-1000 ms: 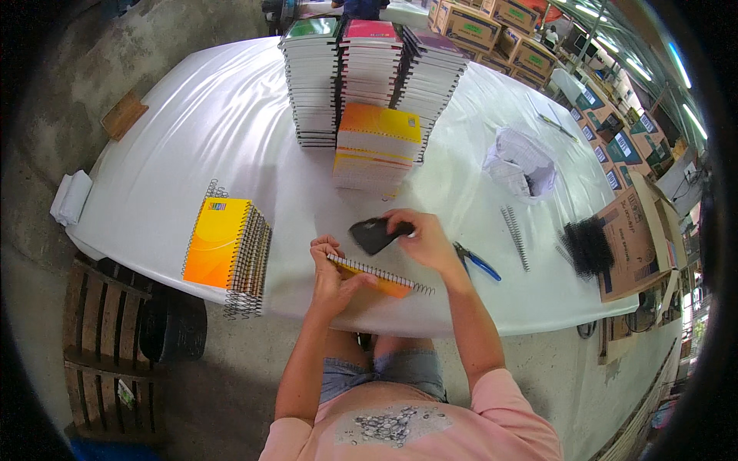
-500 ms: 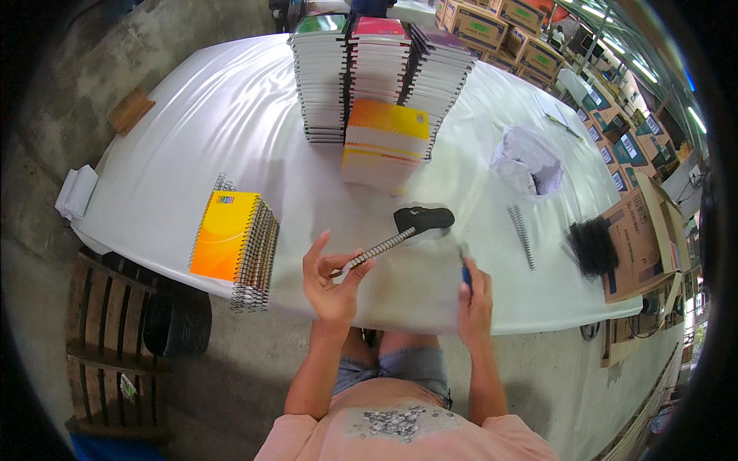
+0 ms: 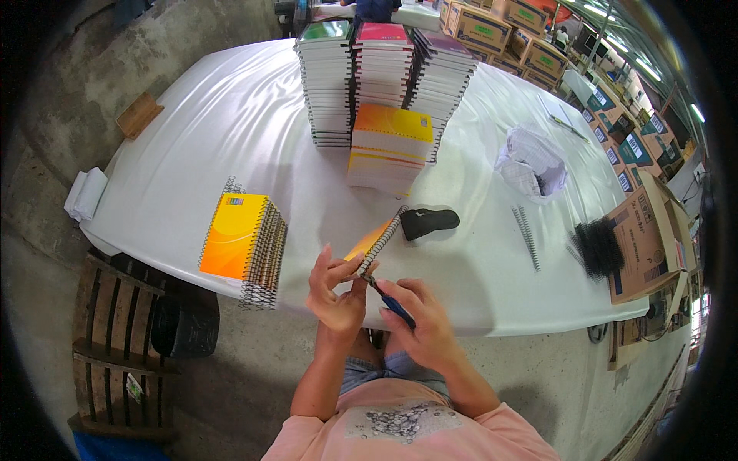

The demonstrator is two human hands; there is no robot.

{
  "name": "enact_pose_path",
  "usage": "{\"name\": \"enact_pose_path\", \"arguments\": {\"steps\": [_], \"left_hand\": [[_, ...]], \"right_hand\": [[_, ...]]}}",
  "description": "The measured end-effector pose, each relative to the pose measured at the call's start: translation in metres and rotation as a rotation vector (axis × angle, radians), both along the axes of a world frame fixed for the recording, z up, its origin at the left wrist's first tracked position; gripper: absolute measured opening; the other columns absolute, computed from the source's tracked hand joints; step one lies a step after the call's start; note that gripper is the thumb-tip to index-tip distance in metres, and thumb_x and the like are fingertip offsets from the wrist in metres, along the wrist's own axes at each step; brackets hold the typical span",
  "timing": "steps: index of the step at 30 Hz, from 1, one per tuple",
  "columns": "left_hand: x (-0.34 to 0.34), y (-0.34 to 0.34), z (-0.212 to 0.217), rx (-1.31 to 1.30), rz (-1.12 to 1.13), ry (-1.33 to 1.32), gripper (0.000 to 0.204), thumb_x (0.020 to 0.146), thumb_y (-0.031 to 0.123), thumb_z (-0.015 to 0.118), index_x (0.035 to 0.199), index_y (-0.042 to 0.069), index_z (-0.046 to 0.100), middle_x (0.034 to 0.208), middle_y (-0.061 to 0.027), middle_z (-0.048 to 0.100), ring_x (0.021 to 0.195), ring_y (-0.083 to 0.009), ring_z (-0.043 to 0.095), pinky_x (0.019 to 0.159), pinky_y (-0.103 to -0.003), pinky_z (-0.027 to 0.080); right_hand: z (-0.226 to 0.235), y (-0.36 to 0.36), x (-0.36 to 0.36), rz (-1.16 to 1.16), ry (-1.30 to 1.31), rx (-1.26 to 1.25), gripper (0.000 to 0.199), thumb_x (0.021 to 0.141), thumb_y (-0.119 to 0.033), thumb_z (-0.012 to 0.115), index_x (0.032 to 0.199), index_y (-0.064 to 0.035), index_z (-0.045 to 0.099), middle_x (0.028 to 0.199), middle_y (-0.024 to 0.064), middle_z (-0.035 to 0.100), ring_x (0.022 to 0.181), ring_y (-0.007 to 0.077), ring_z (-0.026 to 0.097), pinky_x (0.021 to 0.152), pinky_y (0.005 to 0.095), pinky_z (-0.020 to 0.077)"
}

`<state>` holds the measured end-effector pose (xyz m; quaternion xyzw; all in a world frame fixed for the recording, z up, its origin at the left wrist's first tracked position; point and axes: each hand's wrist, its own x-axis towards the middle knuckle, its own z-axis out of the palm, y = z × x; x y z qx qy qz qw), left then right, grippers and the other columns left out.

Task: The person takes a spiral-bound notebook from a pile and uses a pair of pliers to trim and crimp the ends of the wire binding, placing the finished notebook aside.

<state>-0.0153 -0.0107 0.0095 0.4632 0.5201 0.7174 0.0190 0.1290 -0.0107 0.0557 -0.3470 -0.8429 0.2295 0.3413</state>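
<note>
My left hand (image 3: pixel 337 298) pinches a spiral notebook (image 3: pixel 367 240) with a yellow-orange cover, tilted so that its wire coil faces up. In my right hand (image 3: pixel 430 332) is a pair of blue-handled pliers (image 3: pixel 396 305). Their jaws are at the near end of the coil, close to my left fingertips; whether they grip the wire I cannot tell. Just beyond the notebook lies a black oblong object (image 3: pixel 430 223) whose kind is unclear. To the left stands a stack of yellow-orange spiral notebooks (image 3: pixel 234 237).
Tall notebook stacks with green (image 3: pixel 326 31), pink (image 3: pixel 381 34) and purple (image 3: pixel 444 48) covers stand behind a yellow-covered stack (image 3: pixel 390 131). Rightward are a white bag (image 3: pixel 530 170), loose coils (image 3: pixel 526 238), a bunch of black coils (image 3: pixel 598 247) and a cardboard box (image 3: pixel 642 246).
My right hand has moved left with the pliers, bringing their jaws to the coil's near end. The notebook has turned, so more of its yellow-orange cover shows.
</note>
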Motion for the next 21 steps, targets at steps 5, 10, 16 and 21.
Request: {"name": "enact_pose_path", "arguments": {"steps": [5, 10, 16, 21], "left_hand": [[0.001, 0.001, -0.015, 0.073, -0.003, 0.043, 0.072, 0.066, -0.004, 0.077, 0.127, -0.002, 0.038, 0.094, -0.0060, 0.066, 0.081, -0.0127, 0.056, 0.068, -0.022, 0.047], [-0.004, -0.001, 0.003, 0.072, 0.066, -0.189, 0.062, 0.073, -0.002, 0.073, 0.126, -0.001, 0.040, 0.100, -0.0093, 0.063, 0.092, -0.0156, 0.057, 0.076, -0.026, 0.048], [-0.019, -0.027, 0.050, 0.209, -0.117, -0.563, 0.033, 0.087, 0.003, 0.059, 0.119, 0.000, 0.049, 0.112, -0.0153, 0.059, 0.102, -0.0202, 0.058, 0.084, -0.029, 0.048], [-0.031, -0.055, 0.063, 0.341, -0.178, -0.654, 0.026, 0.092, 0.006, 0.052, 0.117, 0.000, 0.050, 0.115, -0.0169, 0.058, 0.103, -0.0201, 0.058, 0.087, -0.030, 0.047]], "right_hand": [[-0.008, -0.005, 0.002, 0.183, 0.463, -0.815, 0.040, 0.089, -0.022, 0.058, 0.127, -0.0138, 0.051, 0.114, 0.0099, 0.053, 0.104, 0.0253, 0.050, 0.087, 0.0412, 0.0411], [-0.031, 0.002, 0.002, 0.011, 0.188, -0.443, 0.041, 0.089, -0.024, 0.056, 0.128, -0.0136, 0.048, 0.116, 0.0125, 0.051, 0.110, 0.0296, 0.048, 0.093, 0.0451, 0.0373], [-0.062, 0.031, 0.051, -0.579, -0.598, 0.015, 0.048, 0.085, -0.029, 0.059, 0.130, -0.0160, 0.048, 0.119, 0.0143, 0.049, 0.114, 0.0345, 0.044, 0.102, 0.0438, 0.0258], [-0.008, 0.030, -0.021, 0.069, 0.435, -0.383, 0.043, 0.088, -0.023, 0.059, 0.127, -0.0087, 0.049, 0.126, 0.0113, 0.048, 0.112, 0.0226, 0.048, 0.094, 0.0357, 0.0360]]}}
